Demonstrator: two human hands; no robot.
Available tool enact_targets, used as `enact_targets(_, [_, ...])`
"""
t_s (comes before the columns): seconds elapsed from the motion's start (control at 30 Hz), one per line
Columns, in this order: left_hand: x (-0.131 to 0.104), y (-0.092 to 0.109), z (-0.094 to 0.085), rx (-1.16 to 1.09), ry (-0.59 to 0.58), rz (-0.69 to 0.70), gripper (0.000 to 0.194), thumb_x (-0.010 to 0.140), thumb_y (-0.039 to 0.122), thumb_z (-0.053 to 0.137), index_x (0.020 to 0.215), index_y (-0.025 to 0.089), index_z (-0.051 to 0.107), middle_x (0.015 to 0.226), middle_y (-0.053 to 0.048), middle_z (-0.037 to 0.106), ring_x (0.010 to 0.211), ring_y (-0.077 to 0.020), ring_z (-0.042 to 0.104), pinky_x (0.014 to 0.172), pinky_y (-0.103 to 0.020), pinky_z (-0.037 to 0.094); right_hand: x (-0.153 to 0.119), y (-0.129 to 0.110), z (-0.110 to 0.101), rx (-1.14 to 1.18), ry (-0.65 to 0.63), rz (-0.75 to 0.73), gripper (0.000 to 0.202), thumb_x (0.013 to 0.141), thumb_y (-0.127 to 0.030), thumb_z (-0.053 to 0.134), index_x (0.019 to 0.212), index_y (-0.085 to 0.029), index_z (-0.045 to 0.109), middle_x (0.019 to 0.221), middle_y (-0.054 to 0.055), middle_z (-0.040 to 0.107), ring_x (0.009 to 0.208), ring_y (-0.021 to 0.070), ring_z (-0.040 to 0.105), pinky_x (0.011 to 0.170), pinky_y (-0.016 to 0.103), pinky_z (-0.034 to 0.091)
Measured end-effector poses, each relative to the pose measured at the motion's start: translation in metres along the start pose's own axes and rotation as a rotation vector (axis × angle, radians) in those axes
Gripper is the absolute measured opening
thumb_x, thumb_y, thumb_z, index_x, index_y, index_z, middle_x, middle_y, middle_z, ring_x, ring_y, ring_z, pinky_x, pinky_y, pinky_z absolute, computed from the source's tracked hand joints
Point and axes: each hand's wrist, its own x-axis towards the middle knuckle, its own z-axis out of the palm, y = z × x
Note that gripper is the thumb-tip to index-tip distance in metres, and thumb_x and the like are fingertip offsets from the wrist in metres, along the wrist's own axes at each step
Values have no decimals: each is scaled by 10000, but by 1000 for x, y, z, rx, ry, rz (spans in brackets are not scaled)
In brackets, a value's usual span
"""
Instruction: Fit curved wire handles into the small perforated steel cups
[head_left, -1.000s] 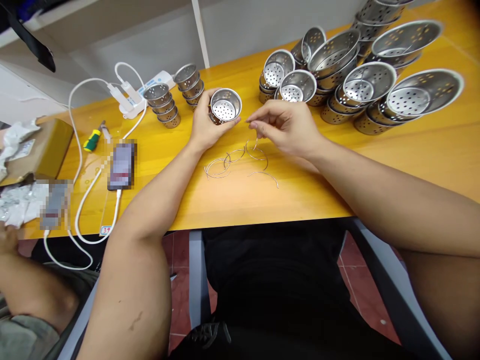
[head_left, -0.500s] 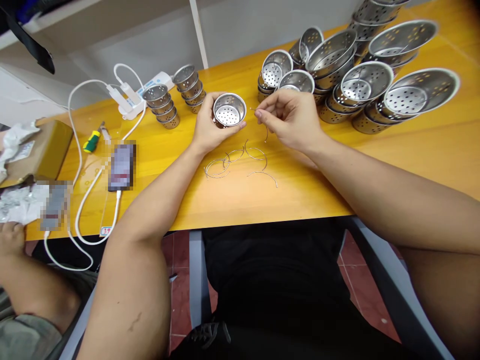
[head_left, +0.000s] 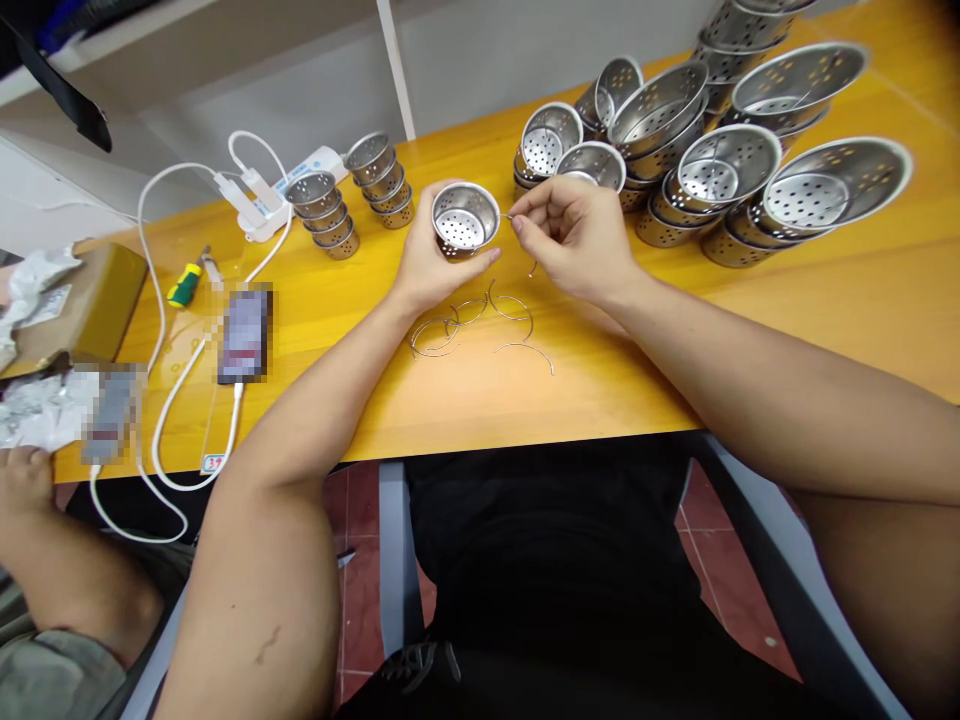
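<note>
My left hand (head_left: pixel 425 262) is wrapped round a perforated metal cup (head_left: pixel 463 228), its open mouth tilted toward me. Pinched between thumb and fingers of my right hand (head_left: pixel 574 235) is a thin curved metal wire (head_left: pixel 533 268). One wire end points at the cup's right rim; whether it has entered a hole I cannot tell. Several more curved wires (head_left: pixel 512 318) lie loose on the wooden table (head_left: pixel 480 410) in front of the hands.
Stacks of perforated cups (head_left: pixel 727 180) crowd the right back, and two smaller stacks (head_left: pixel 381 180) stand left. Further left are a power strip (head_left: pixel 262 205) with white cables, a phone (head_left: pixel 244 335), a green-yellow screwdriver (head_left: pixel 184 285) and a cardboard box (head_left: pixel 105 305). Another person's hand (head_left: pixel 26 480) rests at far left.
The cup in my left hand has moved slightly right, closing the gap to the wire's end. My right hand has stayed almost in place, still pinching the wire.
</note>
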Motion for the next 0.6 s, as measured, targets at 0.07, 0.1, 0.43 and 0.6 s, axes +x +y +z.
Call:
enact_targets(0.07, [-2, 1, 4, -5, -26, 26, 1004, 976, 834, 900, 1732, 402, 401, 1646, -123, 653, 1570, -367, 745, 1407, -607, 601, 0, -3, 0, 1, 14, 10, 588, 1003, -947, 851, 1110, -379, 740, 954, 95, 777, 985, 391, 708, 816, 569, 594])
enact_targets(0.1, [-3, 1, 6, -3, -37, 41, 966, 1002, 798, 884, 1740, 408, 398, 1661, -126, 643, 1584, -365, 735, 1412, -608, 601, 0, -5, 0, -1, 27, 13, 586, 1001, -946, 853, 1100, -380, 737, 940, 91, 771, 981, 388, 703, 817, 565, 593])
enact_targets(0.43, [-8, 8, 12, 34, -127, 90, 848, 1095, 735, 831, 1727, 374, 397, 1639, -103, 695, 1573, -332, 789, 1342, -600, 683, 1, -6, -1, -129, 68, -9, 576, 993, -948, 850, 1079, -384, 763, 897, 66, 736, 874, 383, 715, 783, 582, 637])
enact_targets(0.6, [-7, 15, 11, 25, -150, 101, 882, 1073, 792, 837, 1721, 365, 419, 1656, -110, 686, 1604, -354, 777, 1374, -627, 665, -1, -10, -3, -174, 36, -7, 565, 1013, -905, 860, 1117, -356, 776, 900, 75, 721, 964, 412, 751, 836, 570, 652])
